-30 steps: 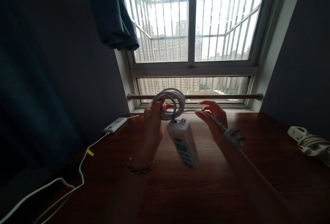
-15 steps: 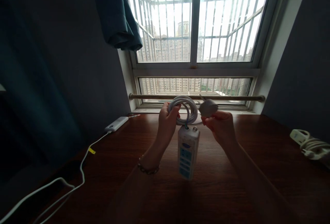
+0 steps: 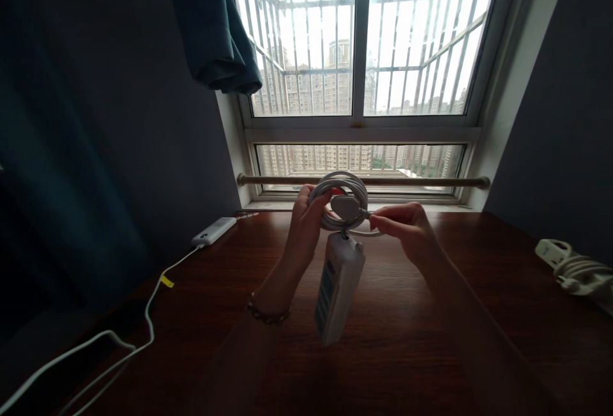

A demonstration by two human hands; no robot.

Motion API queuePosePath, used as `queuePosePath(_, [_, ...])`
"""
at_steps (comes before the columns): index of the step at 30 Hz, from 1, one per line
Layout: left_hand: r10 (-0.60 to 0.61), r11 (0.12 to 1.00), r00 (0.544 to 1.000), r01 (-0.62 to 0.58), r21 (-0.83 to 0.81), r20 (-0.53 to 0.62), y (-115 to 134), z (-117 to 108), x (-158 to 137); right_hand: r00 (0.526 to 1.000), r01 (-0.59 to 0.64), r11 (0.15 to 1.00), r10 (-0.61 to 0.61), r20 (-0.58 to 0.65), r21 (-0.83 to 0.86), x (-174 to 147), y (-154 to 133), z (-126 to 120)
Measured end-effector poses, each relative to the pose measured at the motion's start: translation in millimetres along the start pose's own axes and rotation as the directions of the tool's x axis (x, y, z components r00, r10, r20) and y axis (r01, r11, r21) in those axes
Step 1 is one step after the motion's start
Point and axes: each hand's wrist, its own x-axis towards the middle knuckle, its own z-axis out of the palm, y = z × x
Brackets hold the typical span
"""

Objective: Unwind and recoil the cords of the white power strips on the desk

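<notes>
A white power strip (image 3: 341,288) hangs tilted and turned partly sideways below its coiled cord (image 3: 339,178). My left hand (image 3: 306,221) is closed around the left side of the coil, thumb in front. Over the coil's opening lies the cord's plug (image 3: 345,207), a rounded pale body. With thumb and fingertips, my right hand (image 3: 406,223) pinches the cord just behind the plug, at the coil's right edge. A loose stretch of cord loops beneath those fingers. Whether the plug passes through the coil or only rests before it, I cannot tell.
Underneath is a dark wooden tabletop (image 3: 393,320). A white device (image 3: 214,231) with a white cable (image 3: 149,317) and yellow tag lies left. A second power strip (image 3: 554,252) with wound cord (image 3: 582,272) sits right. Behind are a rail (image 3: 421,181) and window; a curtain (image 3: 211,32) hangs upper left.
My right hand has brought the plug leftward from beside the coil to its opening, and now pinches the cord behind it. The power strip has swung and turned, its lower end further left.
</notes>
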Motion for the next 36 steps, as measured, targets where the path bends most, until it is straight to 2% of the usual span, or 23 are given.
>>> queuePosePath(3, [0.008,0.999,0.999,-0.007,-0.031,0.035,2,0,1,1.0,-0.006,0.999,0.007,0.009,-0.038,-1,-4,0])
queuePosePath(8, [0.12,0.993,0.991,-0.119,-0.01,0.066,-1,0,0,0.999,-0.039,0.991,0.043,0.027,-0.126,-3,-7,-2])
queuePosePath(15, [0.162,0.963,0.976,-0.124,-0.238,0.148,-6,0,0,0.994,-0.088,0.989,0.095,0.051,-0.121,-1,-10,-7])
queuePosePath(17, [0.199,0.944,0.955,-0.127,-0.305,0.218,-7,-1,2,0.995,-0.085,0.989,0.09,0.041,-0.123,-1,-9,-9])
queuePosePath(20, [0.245,0.934,0.902,-0.121,-0.337,0.356,-6,-5,4,0.997,-0.076,0.991,0.078,0.016,-0.111,0,-8,-11])
queuePosePath(23, [0.302,0.944,0.841,-0.198,-0.265,0.448,-4,-10,7,0.998,-0.059,0.99,0.055,-0.035,-0.13,0,-8,-12])
queuePosePath(26, [0.348,0.937,0.803,-0.322,-0.138,0.483,0,-14,5,0.989,-0.025,0.96,-0.017,-0.148,-0.278,-2,-8,-6])
queuePosePath(29, [0.383,0.905,0.807,-0.426,-0.006,0.45,4,-12,-3,0.95,0.035,0.871,-0.181,-0.254,-0.49,-8,-4,7])
queuePosePath(31, [0.446,0.852,0.774,-0.521,0.052,0.45,5,-8,-10,0.895,0.084,0.781,-0.332,-0.298,-0.619,-13,2,15])
queuePosePath(33, [0.514,0.777,0.723,-0.62,0.106,0.463,4,-1,-16,0.831,0.106,0.697,-0.454,-0.322,-0.709,-15,6,21])
queuePosePath(36, [0.565,0.706,0.687,-0.689,0.163,0.457,-2,8,-23,0.768,0.095,0.671,-0.519,-0.374,-0.736,-16,10,23])
